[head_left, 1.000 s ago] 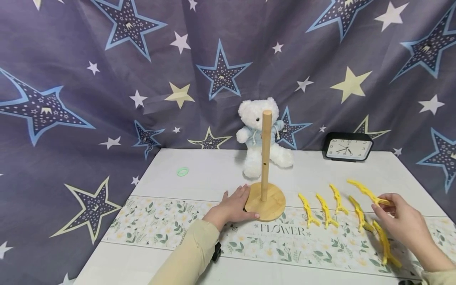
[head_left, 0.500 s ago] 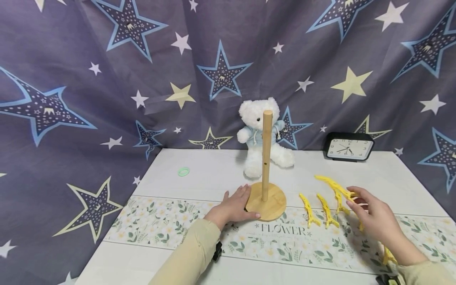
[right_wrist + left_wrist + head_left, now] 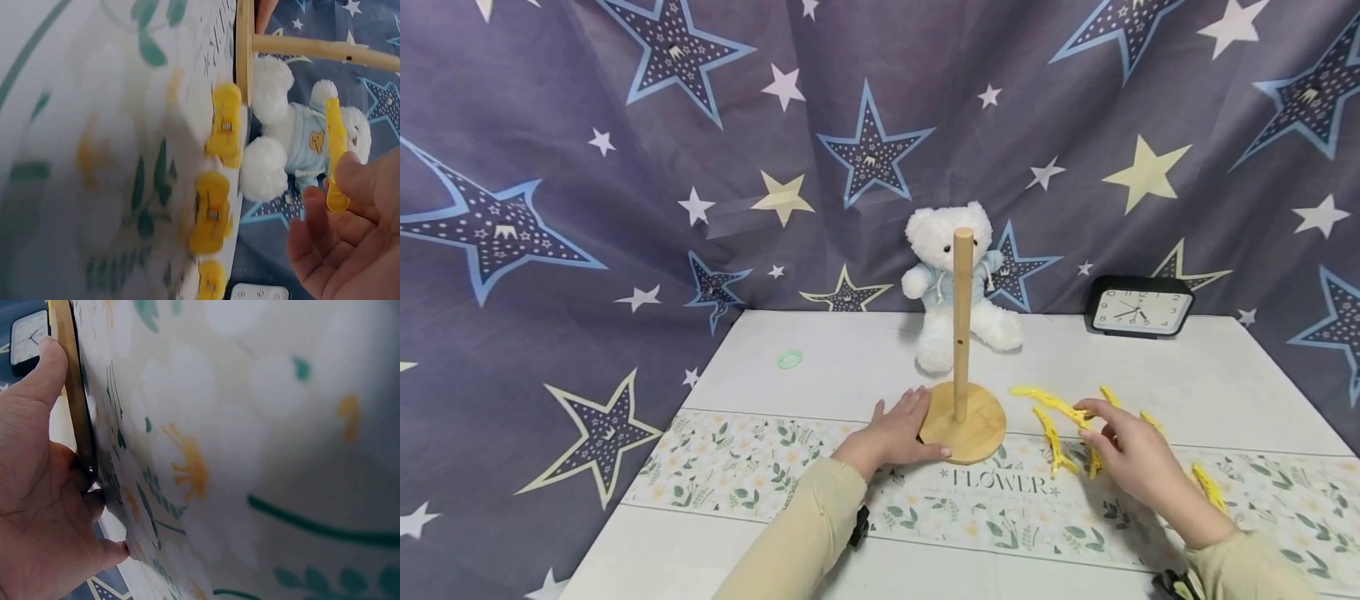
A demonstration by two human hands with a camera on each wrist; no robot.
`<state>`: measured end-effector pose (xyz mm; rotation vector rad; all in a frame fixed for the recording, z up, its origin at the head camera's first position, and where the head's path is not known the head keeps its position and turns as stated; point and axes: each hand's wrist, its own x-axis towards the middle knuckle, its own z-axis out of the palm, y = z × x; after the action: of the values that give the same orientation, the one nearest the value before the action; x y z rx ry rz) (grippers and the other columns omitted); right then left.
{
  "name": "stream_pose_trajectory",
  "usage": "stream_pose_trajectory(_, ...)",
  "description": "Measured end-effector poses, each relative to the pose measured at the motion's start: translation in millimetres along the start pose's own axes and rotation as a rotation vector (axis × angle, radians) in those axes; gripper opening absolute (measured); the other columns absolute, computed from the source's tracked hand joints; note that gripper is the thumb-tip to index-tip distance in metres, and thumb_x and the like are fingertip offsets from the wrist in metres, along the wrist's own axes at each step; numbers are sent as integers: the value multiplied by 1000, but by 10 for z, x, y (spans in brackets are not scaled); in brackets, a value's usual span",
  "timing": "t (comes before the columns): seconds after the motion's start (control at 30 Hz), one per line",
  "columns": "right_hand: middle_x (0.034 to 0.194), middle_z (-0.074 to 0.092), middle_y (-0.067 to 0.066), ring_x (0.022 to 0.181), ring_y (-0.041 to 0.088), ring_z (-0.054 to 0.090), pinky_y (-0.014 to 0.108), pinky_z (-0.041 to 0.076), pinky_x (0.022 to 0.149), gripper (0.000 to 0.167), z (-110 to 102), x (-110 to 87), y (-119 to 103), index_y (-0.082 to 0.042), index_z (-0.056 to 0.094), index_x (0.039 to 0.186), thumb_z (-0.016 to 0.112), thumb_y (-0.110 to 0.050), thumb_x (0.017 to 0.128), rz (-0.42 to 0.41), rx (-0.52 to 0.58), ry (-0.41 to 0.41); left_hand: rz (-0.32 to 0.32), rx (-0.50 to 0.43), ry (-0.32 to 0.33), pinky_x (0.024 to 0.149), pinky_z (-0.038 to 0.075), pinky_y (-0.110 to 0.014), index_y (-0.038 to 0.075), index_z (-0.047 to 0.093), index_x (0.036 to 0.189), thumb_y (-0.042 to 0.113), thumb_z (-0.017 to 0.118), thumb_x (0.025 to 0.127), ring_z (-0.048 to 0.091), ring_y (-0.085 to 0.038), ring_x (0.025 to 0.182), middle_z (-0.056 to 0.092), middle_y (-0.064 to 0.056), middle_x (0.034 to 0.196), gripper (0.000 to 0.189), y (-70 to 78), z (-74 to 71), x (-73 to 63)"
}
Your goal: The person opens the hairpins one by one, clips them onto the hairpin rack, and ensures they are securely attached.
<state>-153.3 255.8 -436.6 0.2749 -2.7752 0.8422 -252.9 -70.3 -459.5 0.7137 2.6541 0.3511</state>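
A wooden stand (image 3: 962, 317) with a round base (image 3: 985, 429) and an upright pole stands mid-table. My left hand (image 3: 889, 435) holds the base from the left, thumb at its front rim and fingers at its side. My right hand (image 3: 1131, 450) pinches one end of a yellow branch-shaped plastic piece (image 3: 1047, 402), the other end pointing left toward the stand. In the right wrist view this held piece (image 3: 336, 150) is off the table between thumb and fingers. Several similar yellow pieces (image 3: 1051, 442) lie below and behind the hand, some partly hidden by it.
A white teddy bear (image 3: 934, 333) in a blue hoodie sits behind the stand. A black clock (image 3: 1138, 308) stands back right, and a green ring (image 3: 789, 359) lies back left. A flower-printed runner (image 3: 730, 467) crosses the table before a starry curtain (image 3: 850, 50).
My right hand has carried the yellow piece leftward, from the right side of the table to near the stand's base. My left hand has stayed on the base.
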Motion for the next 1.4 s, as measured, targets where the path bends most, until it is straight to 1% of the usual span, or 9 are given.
stream_pose_trajectory(0.1,56,44,-6,46,8,37,26,32,44,34,68,35,-57,-10,59,128,64,-12,95,-6,-22,-24,-2,-2,-2,116,4,-56,10,10,158,67,56,87,6,-21,149,6,-4,164,102,1,-3,0)
stream_pose_trajectory(0.33,53,41,-6,46,11,35,27,31,45,31,247,138,-140,-7,63,125,64,-10,94,17,-42,-40,-8,-18,-5,117,3,-55,10,11,158,66,58,86,6,-21,149,7,-3,164,102,14,-13,-9)
stream_pose_trajectory(0.4,57,49,-4,46,11,36,27,32,46,29,301,167,-150,-6,65,122,65,-9,93,17,-47,-25,-11,-17,-3,117,3,-55,10,11,158,66,58,86,6,-21,149,7,-3,164,102,19,-11,-11)
stream_pose_trajectory(0.5,74,67,5,49,10,41,28,35,49,27,377,211,-173,-4,69,118,67,-7,91,6,-46,13,-13,-16,-2,117,3,-55,10,11,158,67,58,86,6,-21,149,7,-3,164,103,23,-11,-9)
stream_pose_trajectory(0.63,99,73,15,62,15,58,35,47,58,26,467,285,-232,-2,71,114,69,-6,89,-20,-43,60,-18,-15,0,117,3,-55,10,11,158,67,58,85,6,-20,149,7,-3,164,104,13,2,3)
stream_pose_trajectory(0.73,102,73,16,79,25,69,43,54,68,25,536,348,-282,-1,72,113,71,-5,88,-42,-44,80,-18,-18,6,117,3,-55,11,11,158,68,58,85,6,-20,149,7,-2,164,104,-3,21,20)
stream_pose_trajectory(0.83,102,73,15,87,31,70,47,55,74,24,597,402,-334,-3,73,112,71,-5,88,-48,-33,90,-15,-23,12,117,2,-55,11,10,158,67,59,85,6,-20,149,7,-2,164,105,-7,32,27)
stream_pose_trajectory(1.27,100,74,13,86,31,70,47,55,76,24,696,611,-562,-6,74,113,70,-8,89,-80,-20,98,-23,-20,31,116,1,-56,11,9,158,66,61,85,5,-20,149,8,-2,163,105,-17,62,45)
stream_pose_trajectory(1.4,101,73,15,73,23,66,41,55,68,27,698,629,-582,-5,72,115,71,-6,88,-68,-3,59,-21,-25,33,116,1,-56,11,10,158,65,62,85,5,-20,149,9,-3,163,105,-9,53,32)
